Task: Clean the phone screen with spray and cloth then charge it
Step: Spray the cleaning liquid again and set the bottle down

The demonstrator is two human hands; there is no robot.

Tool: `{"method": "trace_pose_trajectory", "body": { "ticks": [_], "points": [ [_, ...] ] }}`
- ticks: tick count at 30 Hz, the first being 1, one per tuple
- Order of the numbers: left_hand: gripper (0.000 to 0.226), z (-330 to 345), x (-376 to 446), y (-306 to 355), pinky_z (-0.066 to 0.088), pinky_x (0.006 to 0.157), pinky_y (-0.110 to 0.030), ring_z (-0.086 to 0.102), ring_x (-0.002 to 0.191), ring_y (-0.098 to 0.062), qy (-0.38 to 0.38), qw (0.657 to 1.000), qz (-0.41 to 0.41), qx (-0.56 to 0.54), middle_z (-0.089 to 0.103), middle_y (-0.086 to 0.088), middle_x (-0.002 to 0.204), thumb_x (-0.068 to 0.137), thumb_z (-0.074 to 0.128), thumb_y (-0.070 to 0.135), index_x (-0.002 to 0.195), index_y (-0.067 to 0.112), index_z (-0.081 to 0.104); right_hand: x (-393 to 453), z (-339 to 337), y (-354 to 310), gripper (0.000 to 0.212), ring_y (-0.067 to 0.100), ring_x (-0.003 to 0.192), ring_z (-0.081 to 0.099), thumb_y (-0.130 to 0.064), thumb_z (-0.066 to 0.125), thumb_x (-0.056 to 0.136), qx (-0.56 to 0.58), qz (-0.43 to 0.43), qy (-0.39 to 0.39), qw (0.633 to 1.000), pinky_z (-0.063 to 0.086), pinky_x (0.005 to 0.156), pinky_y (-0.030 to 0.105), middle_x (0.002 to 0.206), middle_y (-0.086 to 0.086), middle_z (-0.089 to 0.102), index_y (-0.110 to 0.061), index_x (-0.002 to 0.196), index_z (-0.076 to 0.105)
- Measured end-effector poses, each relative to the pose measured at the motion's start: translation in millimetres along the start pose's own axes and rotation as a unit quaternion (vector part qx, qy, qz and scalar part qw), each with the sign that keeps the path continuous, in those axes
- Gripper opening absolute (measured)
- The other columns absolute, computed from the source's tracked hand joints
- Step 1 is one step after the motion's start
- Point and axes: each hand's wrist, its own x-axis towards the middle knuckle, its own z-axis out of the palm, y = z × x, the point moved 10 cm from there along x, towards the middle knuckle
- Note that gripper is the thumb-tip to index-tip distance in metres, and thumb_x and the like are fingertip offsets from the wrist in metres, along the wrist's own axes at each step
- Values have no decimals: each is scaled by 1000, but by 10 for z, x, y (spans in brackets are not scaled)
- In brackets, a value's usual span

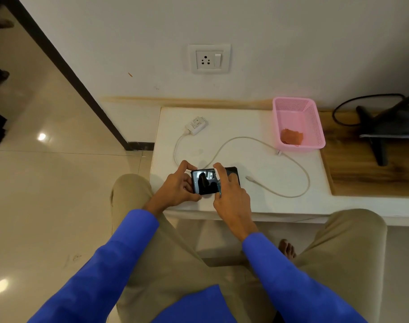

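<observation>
A black phone (204,183) lies lengthwise over the near edge of the white table (245,206), screen up and reflecting the room. My left hand (177,186) grips its left end between thumb and fingers. My right hand (229,192) covers its right half, with the fingers stretched across the screen. A thin bluish sliver shows under these fingers; I cannot tell what it is. The white charger plug (196,125) lies at the back left of the table. Its cable (299,169) loops right, and the free end (248,178) rests just right of the phone. An orange cloth (291,136) sits in the pink basket (315,122).
A wall socket with a switch (209,59) is above the table. A wooden surface (371,178) to the right holds a black stand and a black cable. My knees are under the table's front edge, with tiled floor to the left.
</observation>
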Motion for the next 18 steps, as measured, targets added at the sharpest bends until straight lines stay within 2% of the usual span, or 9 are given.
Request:
{"method": "trace_pose_trajectory", "body": {
  "ticks": [5,9,16,18],
  "points": [
    [77,2,-7,1,61,69,-31,72,69,-28,-2,1000,-1,-2,71,-8,83,69,94,7,124,24,43,-17,0,25,85,16,59,46,-5,66,90,5,4,1,1000,40,52,27,132,8,48,-39,154,21],
    [76,-1,-9,11,61,69,-32,72,68,-26,-3,1000,-4,-1,71,-7,82,69,93,7,124,23,43,-19,1,45,87,11,54,40,-5,68,89,4,7,4,1000,34,49,23,128,9,50,-40,152,20],
    [78,-14,-12,-12,63,73,-33,73,70,-23,-7,1000,-4,11,70,-7,84,69,93,9,126,27,43,-18,-62,136,85,13,59,50,-5,64,91,-15,23,9,1000,47,56,26,134,10,49,-38,156,19],
    [78,-16,-12,-18,62,73,-35,72,69,-24,-6,1000,-7,12,70,-8,83,68,94,9,125,28,44,-37,-173,257,87,14,58,53,-5,64,91,-4,42,26,999,54,55,31,125,8,50,-41,156,17]
  ]
}}
